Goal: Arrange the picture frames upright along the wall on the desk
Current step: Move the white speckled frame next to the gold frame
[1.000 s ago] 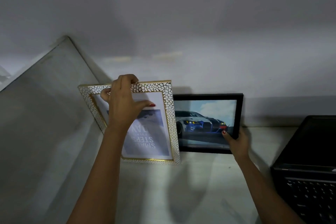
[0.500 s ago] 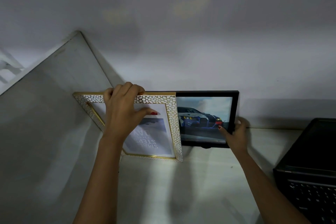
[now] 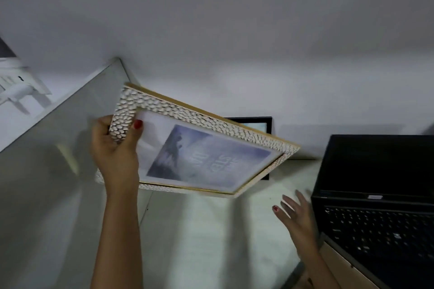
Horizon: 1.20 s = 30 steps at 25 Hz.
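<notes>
While the left hand [image 3: 117, 148] gripped the white-and-gold pebbled frame [image 3: 195, 145] at its left edge, thumb on the front border and fingers behind, the frame was off the desk [image 3: 206, 230], tilted and rotated so its print read sideways. It hung over the back-left part of the desk, just in front of the wall [image 3: 234, 42]. Black frame [image 3: 260, 124] stood upright at the desk's back edge against the wall, mostly hidden behind the pebbled frame; only its top right corner and a bit of its bottom right corner showed. Right hand [image 3: 296, 213] was empty, fingers spread, above the desk below the pebbled frame's right corner, just left of the open laptop [image 3: 380, 195] at the desk's right edge. Frame edges blurred.
</notes>
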### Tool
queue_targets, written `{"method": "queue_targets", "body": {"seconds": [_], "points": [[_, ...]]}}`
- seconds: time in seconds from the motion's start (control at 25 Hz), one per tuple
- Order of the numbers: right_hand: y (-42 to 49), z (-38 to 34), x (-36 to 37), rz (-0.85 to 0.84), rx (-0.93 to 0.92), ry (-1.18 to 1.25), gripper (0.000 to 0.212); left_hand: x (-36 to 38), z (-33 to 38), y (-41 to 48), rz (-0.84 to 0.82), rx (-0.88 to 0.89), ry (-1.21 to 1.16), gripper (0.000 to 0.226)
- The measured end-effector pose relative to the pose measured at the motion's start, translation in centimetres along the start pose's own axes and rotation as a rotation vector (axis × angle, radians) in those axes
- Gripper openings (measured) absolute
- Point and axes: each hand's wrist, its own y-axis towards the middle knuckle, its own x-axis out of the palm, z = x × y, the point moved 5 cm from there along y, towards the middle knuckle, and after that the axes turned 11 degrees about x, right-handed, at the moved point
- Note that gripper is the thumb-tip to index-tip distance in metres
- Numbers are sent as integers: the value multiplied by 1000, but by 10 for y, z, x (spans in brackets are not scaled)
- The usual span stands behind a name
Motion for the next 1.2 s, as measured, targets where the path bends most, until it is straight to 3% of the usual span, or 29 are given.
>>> {"method": "queue_targets", "body": {"seconds": [0.08,0.12,0.24,0.32,0.44,0.52,0.6,0.64,0.68,0.76,0.84,0.88,1.0,1.08,1.2], "points": [[-12,-6,3,-150,36,-69,115,-10,-12,-20,109,-181,-168,18],[-17,-13,4,-193,18,-91,115,-11,-20,-32,136,-259,-220,16],[-29,-38,-13,-141,-73,-45,77,-2,-35,-74,118,-419,-407,19],[-33,-55,-32,-130,-85,113,74,8,-46,-100,82,-503,-512,8],[-42,-73,-47,-238,-50,299,83,33,-53,-139,63,-692,-577,60],[-42,-86,-60,-243,-75,451,61,59,-49,-171,36,-760,-642,43],[-39,-111,-93,-186,-148,578,36,98,-37,-208,-118,-864,-677,54],[-35,-129,-116,-148,-186,584,33,120,-28,-227,-208,-912,-661,56],[-32,-147,-142,-101,-219,563,31,136,-23,-242,-281,-930,-640,44],[-25,-185,-204,8,-283,502,22,174,-7,-268,-297,-903,-558,21],[-20,-225,-273,95,-357,444,20,217,15,-287,-212,-783,-446,31],[-19,-247,-308,116,-401,399,32,242,33,-294,-199,-670,-354,37],[-15,-308,-397,138,-514,250,44,338,100,-329,-418,-360,-191,40],[-10,-338,-445,160,-572,165,29,399,140,-365,-558,-337,-285,26],[9,-372,-516,231,-647,103,8,483,178,-419,-625,-460,-433,24]]}}
